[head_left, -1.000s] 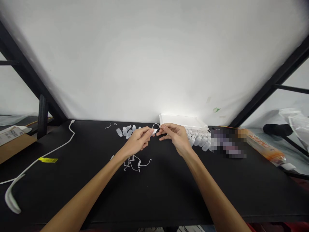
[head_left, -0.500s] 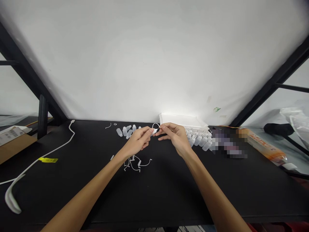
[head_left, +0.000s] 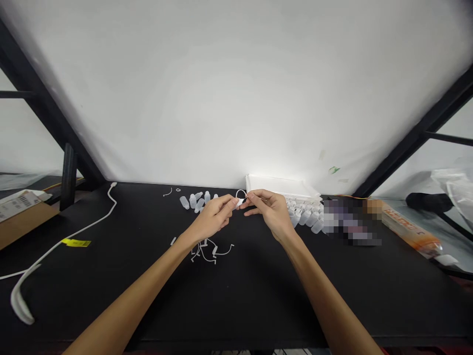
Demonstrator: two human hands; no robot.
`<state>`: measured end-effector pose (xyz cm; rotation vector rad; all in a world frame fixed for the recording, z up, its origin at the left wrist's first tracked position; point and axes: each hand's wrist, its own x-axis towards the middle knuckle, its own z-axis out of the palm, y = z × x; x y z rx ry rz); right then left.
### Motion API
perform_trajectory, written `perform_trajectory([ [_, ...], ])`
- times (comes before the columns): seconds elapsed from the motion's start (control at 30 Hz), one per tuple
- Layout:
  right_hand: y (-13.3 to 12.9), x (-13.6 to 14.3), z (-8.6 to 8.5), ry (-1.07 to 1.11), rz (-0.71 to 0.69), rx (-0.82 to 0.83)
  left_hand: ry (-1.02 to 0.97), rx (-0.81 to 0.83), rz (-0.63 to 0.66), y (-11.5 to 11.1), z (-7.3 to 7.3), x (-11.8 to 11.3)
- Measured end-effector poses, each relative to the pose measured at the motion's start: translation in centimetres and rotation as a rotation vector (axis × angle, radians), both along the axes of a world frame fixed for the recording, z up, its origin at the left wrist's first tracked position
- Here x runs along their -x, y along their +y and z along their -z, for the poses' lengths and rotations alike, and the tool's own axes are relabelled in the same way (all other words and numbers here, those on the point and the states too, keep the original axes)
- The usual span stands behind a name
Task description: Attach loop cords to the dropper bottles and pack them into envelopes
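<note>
Fingertips of the left hand (head_left: 212, 217) are pinching a small white piece (head_left: 240, 201), thumb against forefinger, with the remaining fingers curling under. The right hand (head_left: 272, 209) is pressing its thumb and forefinger together on the end of a thin white loop (head_left: 241, 191), while its other fingers are reaching out loosely, slightly apart, toward the left hand. The loop is arching up between both sets of fingertips, over the piece; whether the two are joined is too small to tell. Both hands are hovering over the middle of the black table (head_left: 258, 296), near each other.

Behind the left hand, some bottles (head_left: 185, 202) are lying or standing in a loose group, the hand partly hiding them. More bottles (head_left: 305, 217) are crowding together beyond the right hand, in front of a white tray (head_left: 283, 185). Beside the left forearm (head_left: 148, 286), several straps (head_left: 221, 253) are lying in a tangle. Farther left, a white cable (head_left: 92, 225) is running across the table, a yellow tag (head_left: 76, 242) hanging on it. An orange pack (head_left: 412, 229) is lying at the far right.
</note>
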<state>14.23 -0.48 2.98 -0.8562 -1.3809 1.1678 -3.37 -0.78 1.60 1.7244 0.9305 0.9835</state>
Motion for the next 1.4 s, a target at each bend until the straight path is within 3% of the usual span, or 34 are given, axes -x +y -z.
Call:
perform_trajectory([
  [0.33,0.3,1.0,1.5,-0.043,0.073,-0.082,0.124,-0.095,-0.145,-0.1,0.1,-0.3],
  [0.57,0.1,0.9,1.0,-0.085,0.028,-0.088,0.056,-0.051,-0.060,-0.1,-0.3,0.0],
  [0.67,-0.2,-0.5,-0.3,-0.187,0.094,-0.189,0.047,-0.023,-0.021,-0.2,-0.7,0.4],
  [0.77,-0.9,-3.4,-2.1,-0.322,0.216,-0.303,0.064,-0.062,-0.090,0.0,-1.2,1.2],
  [0.87,-1.5,-7.2,-3.9,-0.466,0.241,-0.330,0.247,-0.195,-0.220,0.5,-1.5,2.1],
  [0.97,-1.6,-10.8,-4.9,-0.540,0.229,-0.236,0.505,-0.333,-0.335,1.2,-1.7,3.3],
  [1.17,-1.2,-14.0,-4.3,-0.698,0.176,-0.074,0.739,-0.403,-0.379,2.9,-0.7,5.2],
  [1.3,-1.1,-13.4,-3.4,-0.812,0.043,0.003,0.815,-0.398,-0.345,3.3,-0.1,5.7],
  [1.4,-0.7,-12.5,-2.7,-0.920,0.017,-0.017,0.861,-0.383,-0.349,3.4,0.0,5.8],
])
